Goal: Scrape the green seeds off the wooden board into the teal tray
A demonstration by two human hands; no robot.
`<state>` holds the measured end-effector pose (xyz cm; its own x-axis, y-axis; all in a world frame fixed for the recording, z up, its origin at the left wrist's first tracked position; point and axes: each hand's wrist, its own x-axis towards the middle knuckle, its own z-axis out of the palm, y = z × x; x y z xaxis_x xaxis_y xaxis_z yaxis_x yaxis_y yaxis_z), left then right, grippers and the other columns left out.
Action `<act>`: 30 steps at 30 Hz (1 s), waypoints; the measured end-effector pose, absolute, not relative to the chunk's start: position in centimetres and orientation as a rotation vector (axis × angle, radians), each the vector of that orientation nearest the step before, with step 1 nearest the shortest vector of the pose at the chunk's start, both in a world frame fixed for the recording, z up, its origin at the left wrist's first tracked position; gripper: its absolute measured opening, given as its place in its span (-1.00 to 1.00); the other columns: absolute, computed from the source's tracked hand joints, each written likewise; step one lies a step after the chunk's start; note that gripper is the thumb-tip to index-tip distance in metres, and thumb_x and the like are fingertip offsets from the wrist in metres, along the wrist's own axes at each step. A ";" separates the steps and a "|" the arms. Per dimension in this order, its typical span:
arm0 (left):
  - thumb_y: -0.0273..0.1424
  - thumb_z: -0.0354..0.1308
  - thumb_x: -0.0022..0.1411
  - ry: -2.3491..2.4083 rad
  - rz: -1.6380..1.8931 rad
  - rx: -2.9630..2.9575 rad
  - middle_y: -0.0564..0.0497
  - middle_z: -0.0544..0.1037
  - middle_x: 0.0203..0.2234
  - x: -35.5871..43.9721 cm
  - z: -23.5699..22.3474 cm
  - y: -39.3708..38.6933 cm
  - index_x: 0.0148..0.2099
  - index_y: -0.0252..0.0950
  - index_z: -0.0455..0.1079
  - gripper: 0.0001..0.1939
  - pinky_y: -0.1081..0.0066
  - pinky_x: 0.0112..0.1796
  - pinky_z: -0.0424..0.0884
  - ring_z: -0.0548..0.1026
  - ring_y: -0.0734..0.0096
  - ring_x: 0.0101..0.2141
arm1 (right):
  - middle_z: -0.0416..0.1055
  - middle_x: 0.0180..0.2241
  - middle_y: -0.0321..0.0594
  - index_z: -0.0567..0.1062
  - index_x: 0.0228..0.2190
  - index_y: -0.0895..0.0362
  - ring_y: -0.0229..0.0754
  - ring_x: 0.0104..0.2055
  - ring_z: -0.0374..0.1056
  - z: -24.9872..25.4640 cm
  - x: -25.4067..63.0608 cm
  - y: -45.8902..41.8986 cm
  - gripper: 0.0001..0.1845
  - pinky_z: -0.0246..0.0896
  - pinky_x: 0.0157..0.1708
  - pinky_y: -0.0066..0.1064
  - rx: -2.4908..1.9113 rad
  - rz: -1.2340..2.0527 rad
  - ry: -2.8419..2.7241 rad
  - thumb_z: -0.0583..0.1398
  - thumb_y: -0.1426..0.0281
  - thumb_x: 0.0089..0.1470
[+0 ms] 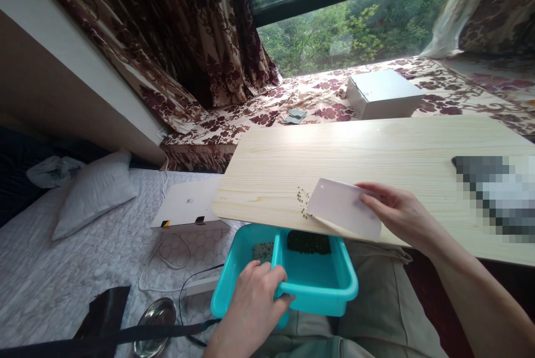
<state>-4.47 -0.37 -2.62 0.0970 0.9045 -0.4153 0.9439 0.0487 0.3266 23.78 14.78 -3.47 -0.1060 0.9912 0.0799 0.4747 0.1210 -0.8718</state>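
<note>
My right hand (388, 207) pinches the right end of a pale, flat plastic scraper (338, 204), which lies tilted over the front of the wooden table (271, 157). Just left of the scraper's edge is a loose scatter of small greenish beans (303, 202). Below the table edge, my left hand (261, 291) is closed on the near rim of a turquoise two-part bin (324, 294), by its divider. A heap of dark green beans (308, 242) fills the back of the right compartment. In the left compartment are some whitish bits mixed with dark ones (263, 251).
A white box (384, 93) stands on the floral window ledge beyond the table, near a folded grey cloth (296, 116). Another white box (188, 204), a steel bowl (154, 324), cables and a pillow (98, 193) are on the bed. A blurred dark object (501, 190) lies at the table's right.
</note>
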 end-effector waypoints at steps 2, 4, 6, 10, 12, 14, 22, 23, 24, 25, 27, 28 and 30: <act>-0.46 0.35 0.28 1.806 -0.094 1.858 0.04 0.60 -0.25 -4.5 -2.6 -0.4 -0.19 -0.18 0.51 -0.91 0.24 0.06 0.32 0.52 0.18 -0.09 | 0.69 -0.30 -0.13 0.70 -0.21 0.10 -0.05 -0.36 0.57 -3.2 23.4 14.7 -0.60 0.45 -0.44 -0.33 -1.419 0.915 -1.693 0.25 0.13 0.02; -0.46 0.36 0.28 1.804 -0.086 1.866 0.04 0.60 -0.25 -4.5 -2.5 -0.4 -0.19 -0.18 0.52 -0.90 0.24 0.06 0.33 0.53 0.18 -0.10 | 0.69 -0.31 -0.13 0.69 -0.19 0.10 -0.05 -0.36 0.57 -3.0 23.0 14.7 -0.59 0.45 -0.43 -0.32 -1.424 0.911 -1.688 0.24 0.14 0.03; -0.46 0.36 0.27 1.804 -0.083 1.869 0.05 0.60 -0.26 -4.6 -2.5 -0.5 -0.19 -0.19 0.52 -0.90 0.24 0.06 0.34 0.53 0.19 -0.11 | 0.68 -0.31 -0.12 0.68 -0.17 0.11 -0.04 -0.35 0.57 -2.8 22.6 14.8 -0.57 0.45 -0.42 -0.32 -1.445 0.900 -1.684 0.22 0.14 0.04; -0.46 0.38 0.27 1.808 -0.083 1.857 0.04 0.60 -0.26 -4.7 -2.5 -0.5 -0.19 -0.20 0.53 -0.89 0.23 0.07 0.34 0.54 0.18 -0.10 | 0.67 -0.31 -0.09 0.67 -0.17 0.13 -0.04 -0.35 0.55 -2.8 22.1 15.0 -0.56 0.42 -0.42 -0.31 -1.462 0.880 -1.719 0.21 0.12 0.05; -0.46 0.38 0.27 1.808 -0.083 1.854 0.04 0.60 -0.25 -4.7 -2.6 -0.5 -0.19 -0.20 0.53 -0.89 0.22 0.07 0.35 0.54 0.18 -0.10 | 0.68 -0.30 -0.10 0.67 -0.17 0.13 -0.05 -0.35 0.55 -2.9 22.0 14.9 -0.57 0.42 -0.43 -0.31 -1.444 0.881 -1.739 0.21 0.13 0.06; -0.46 0.38 0.27 1.809 -0.077 1.855 0.04 0.60 -0.25 -4.8 -2.6 -0.5 -0.18 -0.20 0.53 -0.89 0.21 0.08 0.35 0.54 0.18 -0.10 | 0.68 -0.30 -0.09 0.67 -0.15 0.13 -0.05 -0.35 0.55 -2.8 22.1 14.9 -0.57 0.42 -0.42 -0.32 -1.422 0.895 -1.749 0.21 0.14 0.07; -0.47 0.37 0.28 1.815 -0.064 1.847 0.03 0.60 -0.26 -4.9 -2.7 -0.3 -0.19 -0.21 0.53 -0.90 0.22 0.08 0.35 0.53 0.18 -0.10 | 0.67 -0.31 -0.06 0.68 -0.16 0.16 -0.04 -0.36 0.54 -2.7 21.8 14.5 -0.57 0.41 -0.44 -0.33 -1.449 0.864 -1.746 0.19 0.17 0.07; -0.46 0.37 0.28 1.813 -0.067 1.844 0.03 0.60 -0.26 -4.8 -2.6 -0.3 -0.19 -0.21 0.53 -0.91 0.22 0.08 0.35 0.53 0.19 -0.10 | 0.67 -0.32 -0.06 0.68 -0.16 0.16 -0.05 -0.37 0.54 -2.8 21.8 14.4 -0.57 0.41 -0.46 -0.33 -1.433 0.870 -1.751 0.20 0.17 0.07; -0.46 0.37 0.28 1.812 -0.072 1.840 0.03 0.60 -0.26 -4.8 -2.5 -0.3 -0.19 -0.21 0.53 -0.91 0.22 0.08 0.35 0.53 0.19 -0.10 | 0.67 -0.32 -0.06 0.68 -0.16 0.16 -0.05 -0.37 0.54 -2.8 21.9 14.3 -0.57 0.41 -0.46 -0.34 -1.415 0.881 -1.752 0.20 0.16 0.08; -0.46 0.37 0.28 1.813 -0.079 1.835 0.03 0.60 -0.26 -4.8 -2.5 -0.3 -0.19 -0.21 0.53 -0.91 0.22 0.08 0.35 0.53 0.19 -0.10 | 0.68 -0.31 -0.06 0.68 -0.16 0.16 -0.05 -0.36 0.55 -2.9 21.9 14.3 -0.57 0.41 -0.47 -0.34 -1.397 0.889 -1.745 0.20 0.16 0.08; -0.46 0.37 0.28 1.813 -0.091 1.828 0.03 0.60 -0.26 -4.7 -2.3 -0.4 -0.18 -0.21 0.53 -0.91 0.22 0.08 0.35 0.53 0.19 -0.10 | 0.68 -0.30 -0.07 0.68 -0.14 0.15 -0.06 -0.36 0.55 -3.1 22.1 14.2 -0.58 0.42 -0.45 -0.35 -1.373 0.894 -1.730 0.21 0.17 0.10; -0.46 0.37 0.29 1.814 -0.092 1.829 0.03 0.60 -0.26 -4.7 -2.3 -0.4 -0.18 -0.22 0.53 -0.91 0.22 0.08 0.35 0.53 0.19 -0.09 | 0.68 -0.30 -0.07 0.68 -0.15 0.15 -0.07 -0.35 0.56 -3.2 22.1 14.2 -0.59 0.42 -0.44 -0.36 -1.372 0.889 -1.724 0.21 0.17 0.10; -0.46 0.37 0.29 1.813 -0.091 1.835 0.03 0.60 -0.26 -4.7 -2.3 -0.4 -0.17 -0.22 0.54 -0.91 0.23 0.08 0.35 0.52 0.19 -0.09 | 0.68 -0.30 -0.08 0.68 -0.15 0.14 -0.06 -0.35 0.56 -3.3 22.1 14.1 -0.60 0.43 -0.44 -0.36 -1.382 0.891 -1.725 0.21 0.18 0.10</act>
<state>-4.72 -0.38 -2.30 0.0864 0.9035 -0.4199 0.9410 0.0644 0.3321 22.13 14.10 -3.35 -0.1458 0.9816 0.1235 0.4674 0.1784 -0.8659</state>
